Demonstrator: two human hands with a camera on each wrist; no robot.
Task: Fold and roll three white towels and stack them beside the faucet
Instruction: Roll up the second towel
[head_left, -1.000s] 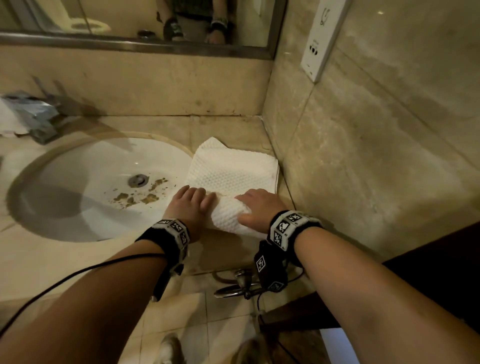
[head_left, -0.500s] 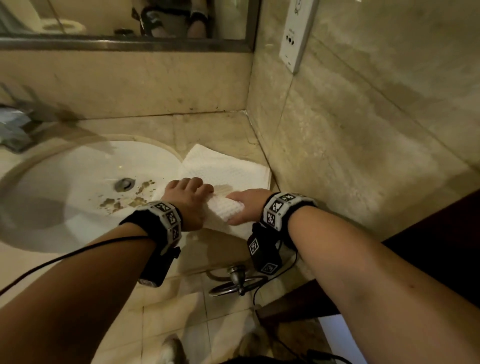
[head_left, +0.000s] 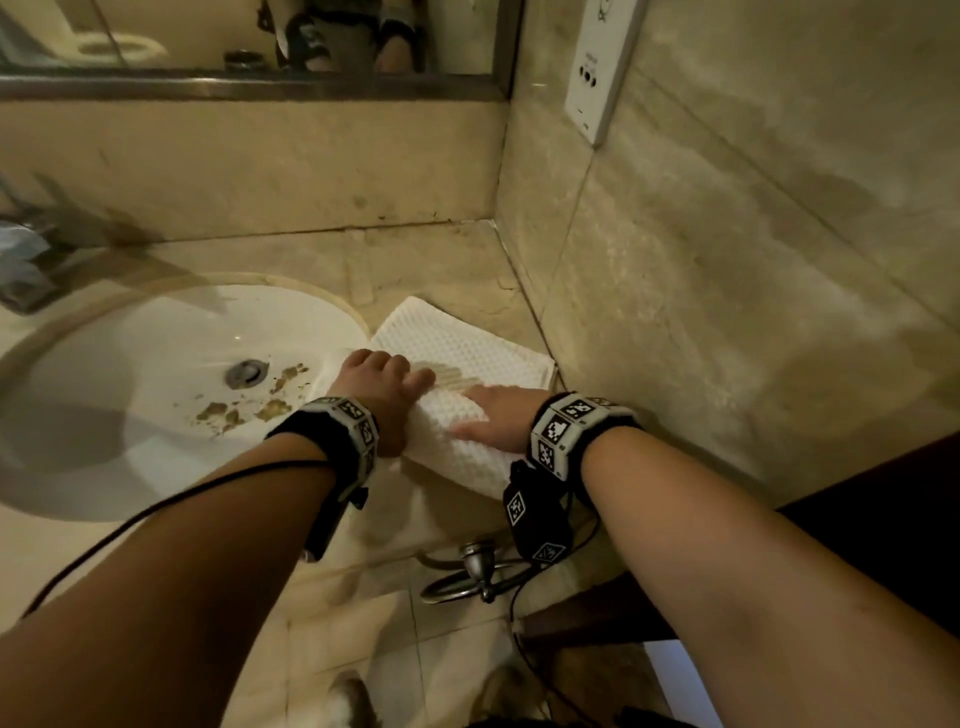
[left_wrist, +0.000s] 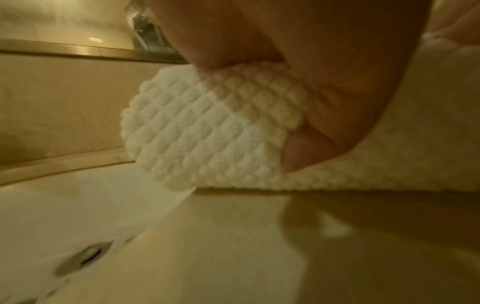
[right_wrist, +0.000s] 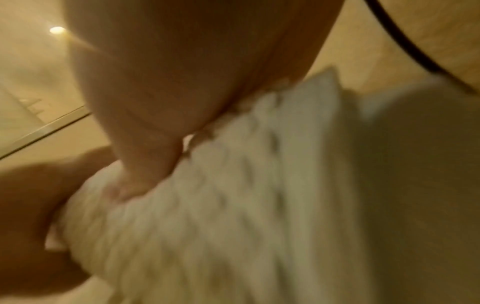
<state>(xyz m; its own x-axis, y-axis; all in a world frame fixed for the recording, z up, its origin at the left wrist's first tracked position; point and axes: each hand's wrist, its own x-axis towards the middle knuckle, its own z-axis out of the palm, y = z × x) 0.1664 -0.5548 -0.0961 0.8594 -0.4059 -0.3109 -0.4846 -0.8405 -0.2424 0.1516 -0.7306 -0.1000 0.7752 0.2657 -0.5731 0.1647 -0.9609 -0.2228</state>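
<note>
both hands (head_left: 382, 395) (head_left: 496, 418) on half-rolled white towel (head_left: 457, 441), no legible writing

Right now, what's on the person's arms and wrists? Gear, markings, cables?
Both forearms are bare, no sleeves. Each wrist carries a black band with a pale collar printed with black-and-white square code tags. A black camera pod with more tags hangs under the right wrist; a plain dark pod hangs under the left. A thin black cable trails along the left forearm.
</note>
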